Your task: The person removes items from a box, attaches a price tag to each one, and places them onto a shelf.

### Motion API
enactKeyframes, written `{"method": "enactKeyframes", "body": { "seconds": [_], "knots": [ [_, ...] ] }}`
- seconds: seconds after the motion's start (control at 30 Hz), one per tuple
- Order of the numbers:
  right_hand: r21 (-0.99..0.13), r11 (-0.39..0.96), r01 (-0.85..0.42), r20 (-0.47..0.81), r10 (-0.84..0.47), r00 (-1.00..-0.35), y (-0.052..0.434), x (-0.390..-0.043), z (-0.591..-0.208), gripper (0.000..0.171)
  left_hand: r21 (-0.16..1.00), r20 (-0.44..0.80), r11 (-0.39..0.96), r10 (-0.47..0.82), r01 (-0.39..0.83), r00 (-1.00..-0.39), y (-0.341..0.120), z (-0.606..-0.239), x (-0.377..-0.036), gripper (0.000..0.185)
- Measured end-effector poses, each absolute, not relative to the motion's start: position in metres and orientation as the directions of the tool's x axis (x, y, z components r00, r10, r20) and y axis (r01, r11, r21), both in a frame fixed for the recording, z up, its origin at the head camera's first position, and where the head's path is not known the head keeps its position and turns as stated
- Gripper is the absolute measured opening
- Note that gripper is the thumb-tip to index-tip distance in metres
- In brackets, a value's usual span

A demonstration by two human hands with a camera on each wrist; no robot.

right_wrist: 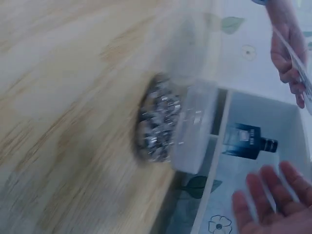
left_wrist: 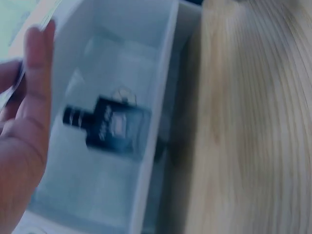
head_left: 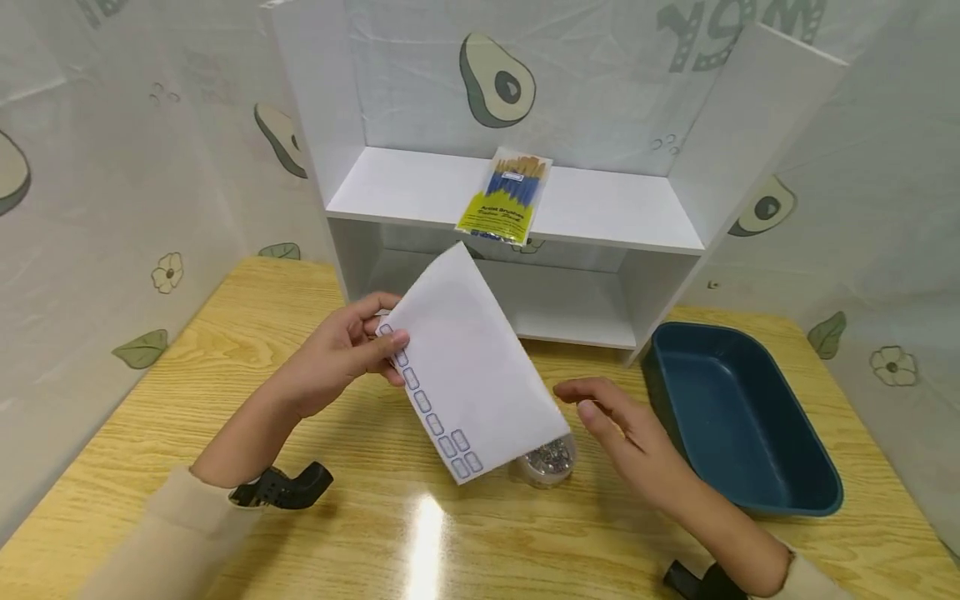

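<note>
A: Head view: left hand (head_left: pixel 341 354) pinches the white envelope (head_left: pixel 468 375) above the table (head_left: pixel 225 333); right hand (head_left: pixel 626 425) open beside it.
B: Left wrist view: blurred shelf (left_wrist: pixel 146 146), fingers (left_wrist: pixel 36 73) straight there.
A: Right wrist view: clear tub of metal bits (right_wrist: pixel 161 124), open palm. Likely mid-carry; next needs a steady grip.

We see a pale wooden tabletop (head_left: pixel 225 350) with a glare patch near its front edge. At its back stands a white shelf unit (head_left: pixel 517 225); a pack of brushes (head_left: pixel 506 196) lies on its upper shelf, overhanging the front edge, and the wrist views show a dark bottle (right_wrist: pixel 248 141) lying in a lower compartment. To the right on the tabletop sits a dark blue tray (head_left: pixel 738 417), and a small clear tub (head_left: pixel 550 462) of shiny metal bits stands just left of it
</note>
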State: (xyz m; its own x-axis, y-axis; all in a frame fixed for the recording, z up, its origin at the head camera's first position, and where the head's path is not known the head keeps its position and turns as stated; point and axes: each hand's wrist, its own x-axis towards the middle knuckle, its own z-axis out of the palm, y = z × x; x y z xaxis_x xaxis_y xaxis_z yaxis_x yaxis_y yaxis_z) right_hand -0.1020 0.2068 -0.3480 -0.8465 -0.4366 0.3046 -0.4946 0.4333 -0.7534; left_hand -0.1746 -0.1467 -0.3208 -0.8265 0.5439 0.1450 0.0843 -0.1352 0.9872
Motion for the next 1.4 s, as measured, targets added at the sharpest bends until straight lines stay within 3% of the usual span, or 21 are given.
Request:
{"method": "enactKeyframes", "body": {
  "seconds": [0.17,0.3,0.5,0.67,0.8,0.9,1.2,1.4],
  "knots": [
    [-0.893,0.182,-0.411,0.279,-0.494,-0.823,0.203,-0.098,-0.339,0.026,0.953,0.219,-0.284,0.415,0.102,-0.883,-0.130,-0.308,-0.167,0.029],
    [-0.929,0.178,-0.325,0.216,-0.452,-0.866,0.196,-0.095,-0.334,0.018,0.937,0.208,-0.343,0.382,0.071,-0.900,-0.119,-0.306,-0.163,0.031],
    [-0.946,0.195,-0.259,0.198,-0.286,-0.938,0.192,-0.098,-0.327,0.014,0.905,0.209,-0.423,0.377,0.033,-0.902,-0.106,-0.311,-0.160,0.033],
    [-0.958,0.121,-0.260,0.236,-0.183,-0.954,0.194,-0.106,-0.323,0.017,0.883,0.251,-0.469,0.480,-0.004,-0.840,-0.096,-0.315,-0.156,0.044],
    [-0.960,0.101,-0.261,0.247,-0.134,-0.960,0.196,-0.112,-0.324,0.019,0.898,0.283,-0.439,0.586,-0.003,-0.759,-0.083,-0.319,-0.153,0.045],
    [-0.960,0.106,-0.259,0.246,-0.124,-0.961,0.196,-0.115,-0.324,0.020,0.916,0.301,-0.397,0.603,0.049,-0.738,-0.069,-0.323,-0.149,0.044],
    [-0.913,0.160,-0.375,0.346,-0.182,-0.920,0.192,-0.120,-0.326,0.013,0.975,0.217,-0.168,0.638,0.142,-0.739,-0.037,-0.334,-0.139,0.041],
    [-0.870,0.196,-0.452,0.418,-0.192,-0.888,0.188,-0.119,-0.326,0.016,0.978,0.210,-0.146,0.606,0.152,-0.767,-0.027,-0.341,-0.138,0.034]
  ]
}}
